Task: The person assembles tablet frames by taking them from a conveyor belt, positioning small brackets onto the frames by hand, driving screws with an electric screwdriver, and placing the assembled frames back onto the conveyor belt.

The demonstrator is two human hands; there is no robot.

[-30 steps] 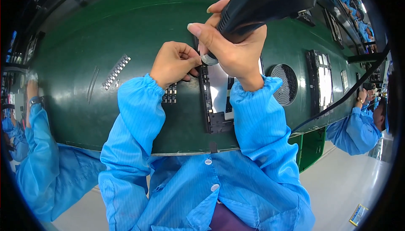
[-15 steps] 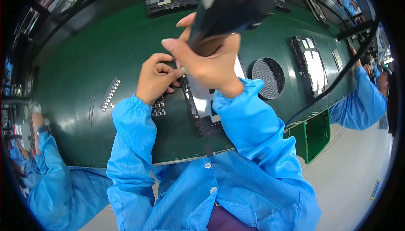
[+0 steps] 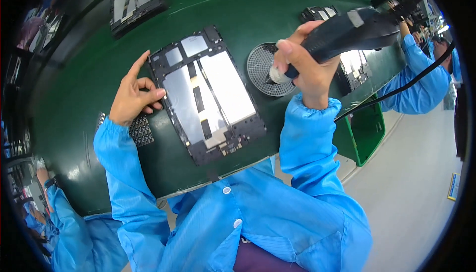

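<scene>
An opened tablet, its silver plates and dark frame showing, lies tilted on the green bench in front of me. My left hand grips its left edge, index finger stretched along the upper corner and thumb on the rim. My right hand is closed around a black electric screwdriver with a cord, its body slanting up to the right. The whitish front end hangs over a round gridded screw dish with dark small pieces in it. The driver's very tip is hard to make out.
A sheet of small dark parts lies by my left wrist. Another opened tablet lies at the far left, and one at the right. A black cord runs along the right; a green bin stands below the bench edge.
My right hand has moved the screwdriver from above the tablet rightward to the screw dish, uncovering the tablet. My left index finger has stretched out along the tablet's edge. The view has shifted.
</scene>
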